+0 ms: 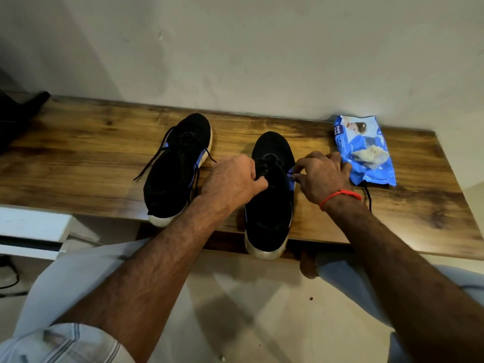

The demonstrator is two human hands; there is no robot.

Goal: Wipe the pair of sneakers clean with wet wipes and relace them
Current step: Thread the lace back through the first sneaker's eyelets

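**Two hands at the laces of the right-hand sneaker**

- Left hand point(234, 179): fingers curled down over the lace area of the nearer sneaker point(269, 200), thumb and fingertips closed on the black lacing at the tongue. Back of the hand faces the camera.
- Right hand point(320, 176): fingers bent, thumb and forefinger pinching a thin black lace point(368, 197) at the shoe's blue side panel. The lace runs on past the wrist across the wood. The outer fingers lie against the edge of the wipes pack. A red thread band point(340, 196) circles the wrist.
- Nearer sneaker: black knit, pale sole, toe pointing to the wall, heel overhanging the front edge of the worktop point(78, 158).
- Second sneaker point(178, 169): same make, to the left, apart from the first, angled slightly, its loose laces trailing off both sides.
- Pack of wet wipes point(366, 150): blue, crumpled, lying flat at the back right near the wall, a white wipe showing at its opening.
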